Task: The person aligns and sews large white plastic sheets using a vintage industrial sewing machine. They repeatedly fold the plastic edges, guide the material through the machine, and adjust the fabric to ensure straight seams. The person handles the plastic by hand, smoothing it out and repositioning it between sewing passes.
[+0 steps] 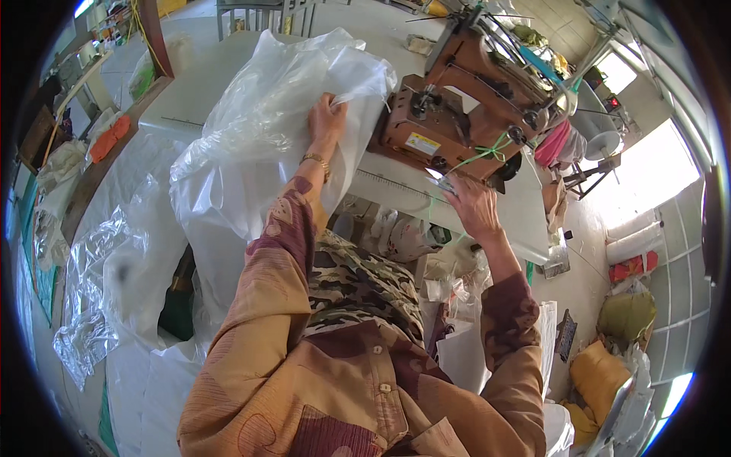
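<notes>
My left hand is closed on the upper part of a large translucent plastic sack, which spreads across the table and drapes over its near edge. To the right stands a brown sewing machine with black knobs. Just in front of it is my right hand, fingers bent together around a small, pale, shiny object that I cannot make out. Close above that hand a bright green thread is looped on the machine, and a strand hangs below the table edge.
The pale table has a ruler-like scale along its near edge. More clear plastic hangs at the left, by a dark green bottle-shaped thing. Bags and loose plastic lie under the table. An orange-yellow sack lies at the lower right.
</notes>
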Available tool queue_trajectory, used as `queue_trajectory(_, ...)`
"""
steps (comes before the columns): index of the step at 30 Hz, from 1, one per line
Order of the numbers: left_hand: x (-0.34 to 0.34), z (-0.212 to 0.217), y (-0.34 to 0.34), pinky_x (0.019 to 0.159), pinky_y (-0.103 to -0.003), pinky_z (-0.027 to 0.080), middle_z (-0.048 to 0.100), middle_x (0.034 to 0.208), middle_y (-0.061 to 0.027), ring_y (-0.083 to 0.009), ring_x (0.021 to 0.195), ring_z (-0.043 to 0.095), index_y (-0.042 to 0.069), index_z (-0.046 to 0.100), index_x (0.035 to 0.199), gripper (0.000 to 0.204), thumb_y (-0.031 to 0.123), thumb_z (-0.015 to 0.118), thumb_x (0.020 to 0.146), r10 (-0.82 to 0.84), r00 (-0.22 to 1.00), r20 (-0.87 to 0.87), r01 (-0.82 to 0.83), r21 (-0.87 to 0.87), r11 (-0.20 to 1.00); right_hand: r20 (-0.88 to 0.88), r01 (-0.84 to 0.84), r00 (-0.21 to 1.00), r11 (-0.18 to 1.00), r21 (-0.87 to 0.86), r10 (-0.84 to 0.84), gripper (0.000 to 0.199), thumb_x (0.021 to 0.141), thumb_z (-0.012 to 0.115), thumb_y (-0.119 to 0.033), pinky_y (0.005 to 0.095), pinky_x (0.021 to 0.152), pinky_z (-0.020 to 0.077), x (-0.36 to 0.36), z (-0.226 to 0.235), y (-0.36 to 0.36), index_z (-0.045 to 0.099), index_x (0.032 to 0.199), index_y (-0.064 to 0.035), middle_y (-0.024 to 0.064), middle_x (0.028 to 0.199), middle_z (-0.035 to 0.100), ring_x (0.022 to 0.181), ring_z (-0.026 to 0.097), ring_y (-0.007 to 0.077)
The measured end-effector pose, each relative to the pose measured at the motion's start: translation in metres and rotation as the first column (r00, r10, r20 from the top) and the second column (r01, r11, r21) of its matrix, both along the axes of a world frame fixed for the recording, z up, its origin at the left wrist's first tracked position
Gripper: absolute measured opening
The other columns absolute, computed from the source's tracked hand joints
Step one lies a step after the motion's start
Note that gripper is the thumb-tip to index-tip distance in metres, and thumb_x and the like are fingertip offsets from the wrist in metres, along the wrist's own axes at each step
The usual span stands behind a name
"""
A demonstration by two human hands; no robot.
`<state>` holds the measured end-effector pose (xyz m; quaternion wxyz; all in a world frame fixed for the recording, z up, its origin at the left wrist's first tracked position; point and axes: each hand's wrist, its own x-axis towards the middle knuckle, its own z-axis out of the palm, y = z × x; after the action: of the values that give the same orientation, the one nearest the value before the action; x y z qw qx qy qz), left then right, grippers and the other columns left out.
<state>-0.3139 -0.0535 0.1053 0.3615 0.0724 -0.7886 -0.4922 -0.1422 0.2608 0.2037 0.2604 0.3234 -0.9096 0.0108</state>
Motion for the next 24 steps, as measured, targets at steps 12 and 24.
queue_trajectory(12,0.144,0.124,0.023,0.059,-0.038,0.048,0.061,0.069,-0.0048,-0.0268,0.061,0.062,0.013,0.064,0.086,0.003,0.013,0.061,0.085,-0.294,0.870,-0.395,-0.007,-0.608,0.794,0.315,0.067,0.843,0.496,-0.866,0.436,0.045,0.094,0.062,-0.033,0.0386,0.097,0.0408,0.050,-0.016,-0.091,0.053,0.127,-0.0027,0.0096,0.128,0.054,0.116,0.051,0.0231)
queue_trajectory(24,0.275,0.125,0.010,0.090,-0.039,0.050,0.060,0.119,-0.0109,-0.0319,0.111,0.058,0.008,0.059,0.120,0.041,0.014,0.070,0.080,-0.770,0.610,-0.187,0.613,-0.505,0.608,0.037,0.349,0.732,-0.329,-0.878,0.680,0.026,0.098,0.059,-0.027,0.0262,0.078,0.0519,0.085,-0.017,-0.123,0.055,0.109,-0.0050,0.0054,0.103,0.064,0.091,0.063,0.0160)
